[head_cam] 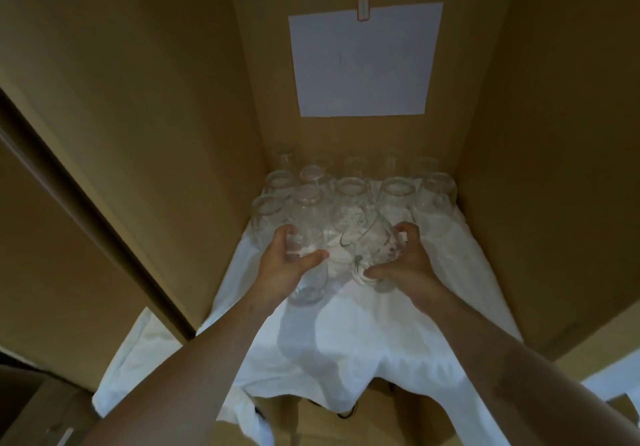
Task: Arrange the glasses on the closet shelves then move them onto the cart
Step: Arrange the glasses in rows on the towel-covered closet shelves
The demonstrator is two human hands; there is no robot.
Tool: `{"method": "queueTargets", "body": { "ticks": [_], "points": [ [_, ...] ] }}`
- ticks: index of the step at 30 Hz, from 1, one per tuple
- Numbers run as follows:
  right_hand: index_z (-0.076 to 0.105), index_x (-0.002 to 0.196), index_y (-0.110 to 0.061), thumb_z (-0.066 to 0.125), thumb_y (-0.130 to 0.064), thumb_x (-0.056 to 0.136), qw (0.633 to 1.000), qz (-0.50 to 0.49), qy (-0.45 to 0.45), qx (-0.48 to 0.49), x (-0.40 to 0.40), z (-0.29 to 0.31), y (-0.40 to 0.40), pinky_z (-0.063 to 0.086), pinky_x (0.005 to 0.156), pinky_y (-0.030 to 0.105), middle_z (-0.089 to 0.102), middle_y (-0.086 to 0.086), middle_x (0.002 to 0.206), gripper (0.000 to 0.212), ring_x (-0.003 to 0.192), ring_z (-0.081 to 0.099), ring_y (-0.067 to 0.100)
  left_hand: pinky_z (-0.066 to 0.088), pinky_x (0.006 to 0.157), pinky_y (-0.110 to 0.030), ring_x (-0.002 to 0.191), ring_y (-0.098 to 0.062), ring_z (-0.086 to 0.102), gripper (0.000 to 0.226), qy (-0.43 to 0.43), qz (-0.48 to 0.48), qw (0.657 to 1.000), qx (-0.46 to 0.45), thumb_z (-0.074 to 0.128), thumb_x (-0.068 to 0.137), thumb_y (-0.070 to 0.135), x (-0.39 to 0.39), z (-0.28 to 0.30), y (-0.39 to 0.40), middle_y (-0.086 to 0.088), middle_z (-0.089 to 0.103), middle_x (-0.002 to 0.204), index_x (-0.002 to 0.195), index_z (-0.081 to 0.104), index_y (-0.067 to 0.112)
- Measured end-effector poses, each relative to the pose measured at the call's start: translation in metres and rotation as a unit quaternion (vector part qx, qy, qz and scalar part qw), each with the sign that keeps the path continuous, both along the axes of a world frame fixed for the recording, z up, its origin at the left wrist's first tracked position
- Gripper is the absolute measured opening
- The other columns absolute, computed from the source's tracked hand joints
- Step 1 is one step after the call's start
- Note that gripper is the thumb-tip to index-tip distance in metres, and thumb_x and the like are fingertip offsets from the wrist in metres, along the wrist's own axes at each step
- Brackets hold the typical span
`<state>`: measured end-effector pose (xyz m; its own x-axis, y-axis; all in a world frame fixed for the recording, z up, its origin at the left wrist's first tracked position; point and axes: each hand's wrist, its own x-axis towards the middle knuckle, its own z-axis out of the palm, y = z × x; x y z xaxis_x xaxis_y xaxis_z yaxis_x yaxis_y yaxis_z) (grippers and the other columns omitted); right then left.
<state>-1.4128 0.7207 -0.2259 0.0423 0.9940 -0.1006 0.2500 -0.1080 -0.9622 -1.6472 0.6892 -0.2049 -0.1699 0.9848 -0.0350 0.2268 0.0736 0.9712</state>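
Observation:
Several clear glasses [349,191] stand in rows at the back of a closet shelf covered by a white cloth [346,341]. My left hand [287,262] grips one clear glass [308,289] near the front of the group. My right hand [405,258] grips another clear glass [372,255], which is tilted towards the left. Both held glasses sit just in front of the rows, close to each other. Whether either one rests on the cloth is hard to tell.
Brown closet walls [166,134] close in on the left, right and back. A white paper sheet [363,61] is taped to the back wall. The cloth hangs over the shelf's front edge. A dark door edge [79,203] runs along the left.

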Motion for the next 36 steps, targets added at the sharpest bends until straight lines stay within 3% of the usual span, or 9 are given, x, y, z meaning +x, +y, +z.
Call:
{"method": "queueTargets", "body": {
  "ticks": [4,7,12,17,21,26,30,33,36],
  "points": [
    [0.052,0.133,-0.041,0.102,-0.030,0.038,0.978,0.025,-0.205,0.034,-0.006,0.022,0.021,0.048,0.102,0.038,0.047,0.004,0.131,0.108,0.122,0.051,0.026,0.048,0.082,-0.021,0.101,-0.010,0.060,0.064,-0.016,0.002,1.000,0.000,0.088,0.075,0.036,-0.006,-0.004,0.008,0.003,0.058,0.114,0.126,0.050,0.029],
    [0.043,0.142,-0.042,0.098,-0.039,0.048,0.914,0.073,-0.391,0.078,-0.024,0.036,0.033,0.040,0.106,0.043,0.044,0.004,0.138,0.109,0.130,0.040,0.032,0.048,0.083,-0.022,0.101,-0.010,0.060,0.063,-0.029,-0.004,1.000,-0.004,0.088,0.076,0.037,-0.011,-0.006,0.013,0.004,0.058,0.111,0.126,0.050,0.030],
    [0.040,0.146,-0.027,0.086,-0.008,0.061,0.846,0.130,-0.496,0.145,-0.056,0.044,0.047,0.034,0.109,0.036,0.035,0.006,0.150,0.099,0.135,0.031,0.030,0.049,0.080,-0.017,0.104,-0.012,0.062,0.065,-0.051,-0.014,0.999,-0.012,0.090,0.074,0.036,-0.017,-0.009,0.018,0.003,0.058,0.113,0.126,0.051,0.031],
    [0.056,0.142,-0.019,0.072,0.012,0.063,0.854,0.160,-0.444,0.217,-0.068,0.028,0.053,0.033,0.113,0.033,0.039,0.010,0.149,0.086,0.139,0.036,0.032,0.048,0.079,-0.016,0.100,-0.011,0.061,0.065,-0.069,-0.014,0.997,-0.011,0.089,0.075,0.033,-0.024,-0.015,0.019,0.003,0.056,0.111,0.127,0.051,0.028],
    [0.066,0.130,-0.010,0.068,0.021,0.053,0.843,0.155,-0.430,0.283,-0.064,0.013,0.058,0.035,0.114,0.048,0.056,0.018,0.140,0.083,0.136,0.046,0.042,0.051,0.087,-0.023,0.101,-0.014,0.063,0.066,-0.073,-0.017,0.997,-0.010,0.090,0.073,0.036,-0.026,-0.019,0.021,0.002,0.057,0.112,0.126,0.051,0.030],
    [0.057,0.141,-0.014,0.065,0.021,0.060,0.842,0.161,-0.443,0.262,-0.061,0.011,0.055,0.014,0.123,0.042,0.045,0.012,0.154,0.089,0.148,0.032,0.035,0.052,0.091,-0.027,0.105,-0.014,0.062,0.067,-0.057,-0.014,0.998,-0.010,0.090,0.071,0.040,-0.025,-0.018,0.020,0.002,0.058,0.114,0.125,0.051,0.032],
    [0.037,0.154,-0.026,0.076,0.001,0.074,0.825,0.184,-0.482,0.232,-0.060,0.021,0.050,0.011,0.125,0.038,0.028,0.000,0.165,0.093,0.154,0.016,0.027,0.053,0.088,-0.024,0.103,-0.015,0.065,0.066,-0.053,-0.014,0.998,-0.006,0.092,0.066,0.041,-0.022,-0.013,0.016,0.001,0.060,0.113,0.120,0.055,0.034],
    [0.037,0.154,-0.029,0.084,-0.019,0.076,0.872,0.133,-0.419,0.216,-0.052,0.024,0.039,0.017,0.123,0.035,0.025,0.000,0.165,0.092,0.154,0.015,0.026,0.055,0.084,-0.026,0.097,-0.016,0.066,0.065,-0.051,0.004,0.999,0.002,0.096,0.058,0.043,-0.022,-0.008,0.014,-0.001,0.064,0.108,0.111,0.059,0.033],
    [0.059,0.137,-0.020,0.078,-0.020,0.082,0.927,-0.015,-0.278,0.252,-0.045,0.019,0.022,0.030,0.114,0.033,0.053,0.007,0.146,0.059,0.138,0.042,0.029,0.059,0.082,-0.037,0.090,-0.019,0.068,0.073,-0.056,0.037,0.997,0.023,0.098,0.045,0.054,-0.016,0.003,0.016,-0.005,0.065,0.099,0.105,0.060,0.033]
  ]
}}
